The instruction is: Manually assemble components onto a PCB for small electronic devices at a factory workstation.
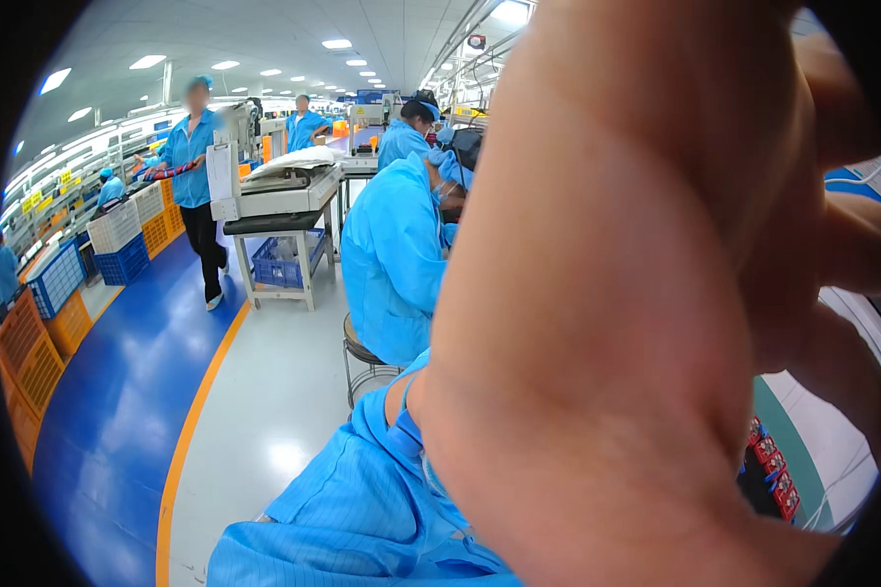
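Note:
A bare hand, very close and blurred, fills most of the right half of the view. It appears to be my left hand (597, 323), since the blue sleeve cuff (401, 430) meets the wrist on its left side. Bent fingers stretch toward the right edge, and whether anything lies between them is hidden. My right hand cannot be told apart from this one. Below the fingers, several small red parts (775, 474) sit in rows at the edge of a green mat (783, 416). Next to them runs a thin white cable (845, 479).
On my left a worker in a blue smock (392, 254) sits on a round stool (362, 352). A bench machine (289, 191) stands beyond. Another person (194, 147) is in the blue aisle (117, 372), holding something striped. Orange crates (34, 352) and blue crates (122, 262) line the far side.

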Demonstrator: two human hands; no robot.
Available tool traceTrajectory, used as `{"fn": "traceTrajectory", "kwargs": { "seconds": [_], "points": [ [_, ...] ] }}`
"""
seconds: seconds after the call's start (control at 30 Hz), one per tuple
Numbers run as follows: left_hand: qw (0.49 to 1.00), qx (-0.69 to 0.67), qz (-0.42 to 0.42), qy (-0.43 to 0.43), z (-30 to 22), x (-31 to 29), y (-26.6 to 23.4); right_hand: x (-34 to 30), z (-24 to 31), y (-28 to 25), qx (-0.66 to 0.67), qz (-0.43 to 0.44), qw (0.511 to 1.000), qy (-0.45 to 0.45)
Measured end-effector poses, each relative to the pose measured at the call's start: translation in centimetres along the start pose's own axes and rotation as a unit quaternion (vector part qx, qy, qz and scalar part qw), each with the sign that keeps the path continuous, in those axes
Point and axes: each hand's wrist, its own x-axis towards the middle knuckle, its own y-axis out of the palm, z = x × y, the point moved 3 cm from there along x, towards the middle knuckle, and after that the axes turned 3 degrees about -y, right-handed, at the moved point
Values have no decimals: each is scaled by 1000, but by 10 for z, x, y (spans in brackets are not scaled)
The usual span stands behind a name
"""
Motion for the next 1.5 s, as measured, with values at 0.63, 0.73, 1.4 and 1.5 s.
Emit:
{"fn": "traceTrajectory", "kwargs": {
  "seconds": [0.63, 0.73, 1.4, 1.5],
  "points": [
    [972, 17, -71, -223, -27, -52, 20, 15, -13, 4, -11, 11, 996, -83],
    [892, 24, -15, -452, 16, -142, 9, 15, -35, 2, 45, -27, 999, 4],
    [661, 163, 296, -670, 33, -283, 47, 13, -57, 12, 79, 6, 997, -17],
    [662, 160, 293, -671, 31, -290, 50, 12, -47, 11, 78, 13, 997, 10]
  ]
}}
